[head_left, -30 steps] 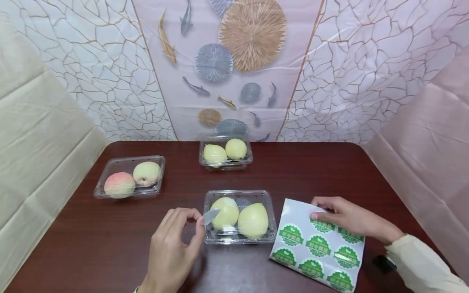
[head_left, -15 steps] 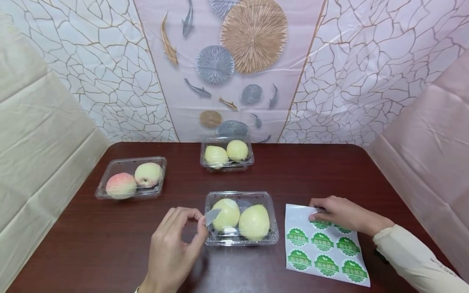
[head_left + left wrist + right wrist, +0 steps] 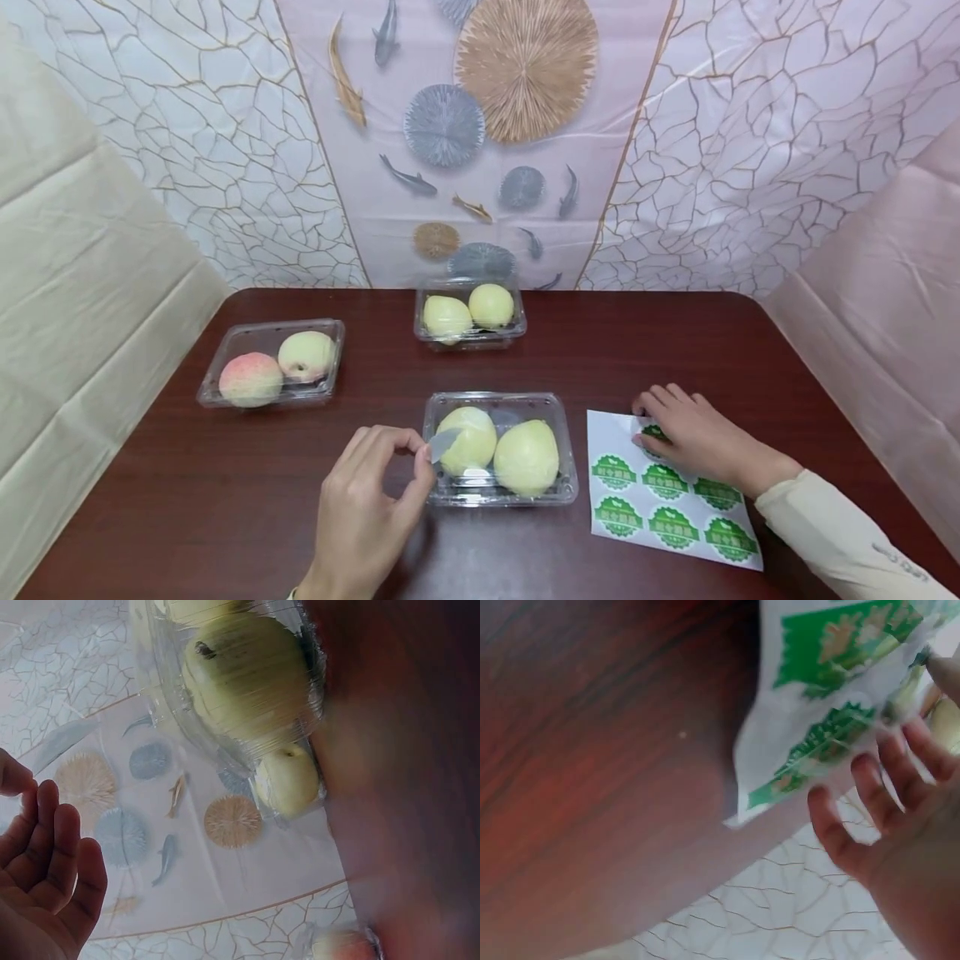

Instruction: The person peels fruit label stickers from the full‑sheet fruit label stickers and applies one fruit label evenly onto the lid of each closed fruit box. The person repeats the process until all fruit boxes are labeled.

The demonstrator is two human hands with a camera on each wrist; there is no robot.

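Observation:
My left hand (image 3: pixel 367 504) pinches a small translucent sticker (image 3: pixel 446 444) between thumb and index finger. The sticker (image 3: pixel 67 742) also shows at the fingertips in the left wrist view. In the head view it overlaps the left end of a closed clear plastic box (image 3: pixel 502 500), which holds two pale yellow pears (image 3: pixel 527 458). To the right, a white sheet of round green stickers (image 3: pixel 618 546) lies on the table. My right hand (image 3: pixel 693 437) is over its far right part, fingers loosely spread. In the right wrist view the sheet (image 3: pixel 780 727) stands before the separated fingers.
A second clear box (image 3: pixel 468 340) with two yellow fruits stands at the back middle. At the left is another clear box (image 3: pixel 213 392) with peaches, one of them pink (image 3: pixel 251 381). Patterned cloth (image 3: pixel 720 167) hangs behind the dark wooden table (image 3: pixel 187 500).
The sticker sheet has turned and settled flatter on the table. The right hand has loosened its fingers from the sheet's far edge. The left hand keeps pinching its sticker, almost still.

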